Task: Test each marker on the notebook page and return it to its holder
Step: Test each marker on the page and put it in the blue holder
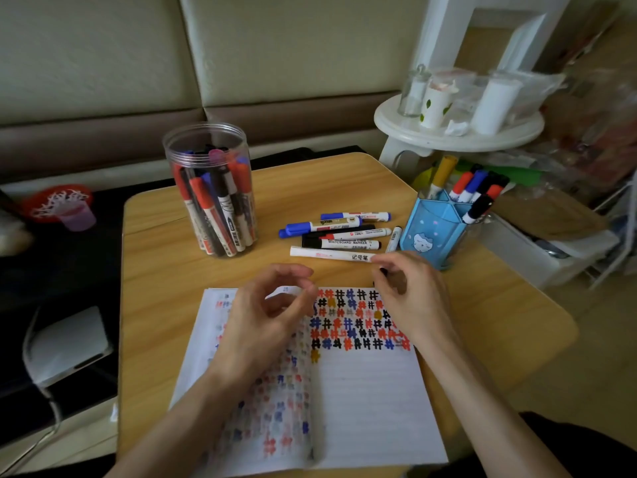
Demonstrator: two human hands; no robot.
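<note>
Fingers of your right hand (406, 291) pinch the end of a white marker (331, 254) lying toward the bench's (165, 270) right edge, beside the blue holder (431, 232). Your left hand (269, 315) hangs loosely curled, empty, over the notebook (365, 401). Gripped so near its end, the marker could swing into the loose markers (337, 229).

— What's on the wooden table (162, 277)?
— A clear jar (212, 191) of markers back left, a blue holder (431, 232) right, loose markers (341, 232) between them, an open notebook (362, 401) in front.
</note>
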